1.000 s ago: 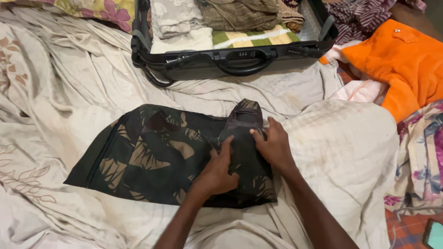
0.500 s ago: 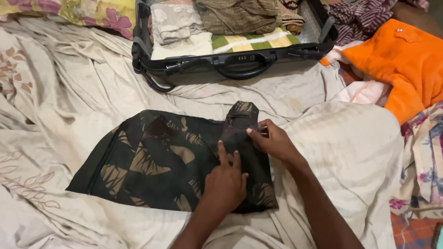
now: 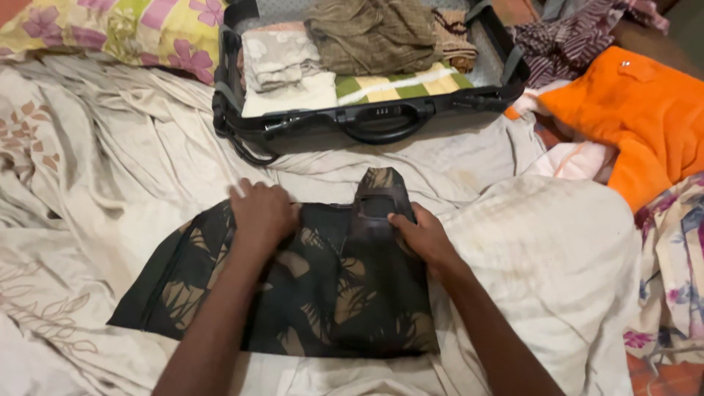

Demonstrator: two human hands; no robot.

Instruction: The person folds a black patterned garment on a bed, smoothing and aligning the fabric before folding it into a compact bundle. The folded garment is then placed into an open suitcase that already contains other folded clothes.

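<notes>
A dark green garment with a tan leaf print (image 3: 323,301) lies flat on a wrinkled cream bedsheet (image 3: 103,183). My left hand (image 3: 260,213) rests palm down on its upper left part, fingers curled over the top edge. At the garment's upper right, my right hand (image 3: 422,236) pinches the fabric just below a raised dark collar piece (image 3: 378,198). Both forearms reach in from the bottom of the view across the garment.
An open black suitcase (image 3: 367,121) with folded clothes stands at the far edge. A floral pillow (image 3: 110,29) lies at the top left. An orange garment (image 3: 638,110) and more patterned cloth (image 3: 671,271) pile up on the right.
My left hand slid from the garment's middle to its upper left edge. My right hand stayed at the collar piece. The view shifted slightly.
</notes>
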